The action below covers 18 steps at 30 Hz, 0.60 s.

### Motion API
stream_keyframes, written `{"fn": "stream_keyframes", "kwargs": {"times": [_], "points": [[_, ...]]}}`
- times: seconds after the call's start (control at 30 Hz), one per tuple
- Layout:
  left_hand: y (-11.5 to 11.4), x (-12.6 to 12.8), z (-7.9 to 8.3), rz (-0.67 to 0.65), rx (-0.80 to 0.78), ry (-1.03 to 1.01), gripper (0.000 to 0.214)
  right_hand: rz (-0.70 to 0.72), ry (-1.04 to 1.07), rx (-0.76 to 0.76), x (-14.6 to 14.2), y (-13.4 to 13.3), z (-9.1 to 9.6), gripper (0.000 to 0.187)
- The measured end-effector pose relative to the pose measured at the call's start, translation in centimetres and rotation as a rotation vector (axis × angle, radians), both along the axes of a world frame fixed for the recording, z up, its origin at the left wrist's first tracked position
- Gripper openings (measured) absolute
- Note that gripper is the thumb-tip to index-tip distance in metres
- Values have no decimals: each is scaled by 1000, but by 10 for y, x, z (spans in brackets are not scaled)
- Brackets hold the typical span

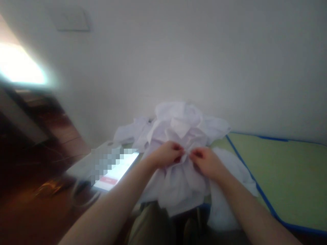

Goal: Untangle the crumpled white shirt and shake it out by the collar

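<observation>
A white collared shirt (pixel 178 183) lies bunched in front of me, its near edge hanging over my lap. My left hand (pixel 170 153) pinches the shirt's front edge from the left. Close beside it, my right hand (pixel 203 159) pinches the same strip of cloth from the right. The fingertips of both hands nearly meet; whether a button sits between them is too blurred to tell. The shirt's collar (pixel 180 127) stands up just beyond my hands. One sleeve (pixel 235 166) spreads to the right under my right forearm.
A lit phone or tablet (pixel 116 173) lies left of the shirt, partly pixelated, beside a white object with a strap (pixel 85 163). Green mats with blue edging (pixel 291 173) cover the right side. A pale wall (pixel 199 54) rises behind. The reddish floor (pixel 58 211) shows at lower left.
</observation>
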State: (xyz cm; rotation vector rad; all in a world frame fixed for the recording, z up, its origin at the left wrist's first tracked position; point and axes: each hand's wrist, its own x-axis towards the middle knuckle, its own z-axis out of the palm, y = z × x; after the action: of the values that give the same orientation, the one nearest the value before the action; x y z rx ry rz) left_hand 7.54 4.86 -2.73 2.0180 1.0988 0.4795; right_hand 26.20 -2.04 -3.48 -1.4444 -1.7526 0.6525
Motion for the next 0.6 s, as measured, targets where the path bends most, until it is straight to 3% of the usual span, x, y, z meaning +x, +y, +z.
{"fn": "stream_keyframes", "kwargs": {"times": [0.23,0.43,0.6], "points": [[-7,2,-4,40,27,-64,30,-92,13,135,-4,1,-7,24],[-9,6,-8,48,97,-69,28,-36,78,119,-4,-1,-6,20],[-13,9,-6,28,115,-73,28,54,252,17,-1,-2,-4,20]]}}
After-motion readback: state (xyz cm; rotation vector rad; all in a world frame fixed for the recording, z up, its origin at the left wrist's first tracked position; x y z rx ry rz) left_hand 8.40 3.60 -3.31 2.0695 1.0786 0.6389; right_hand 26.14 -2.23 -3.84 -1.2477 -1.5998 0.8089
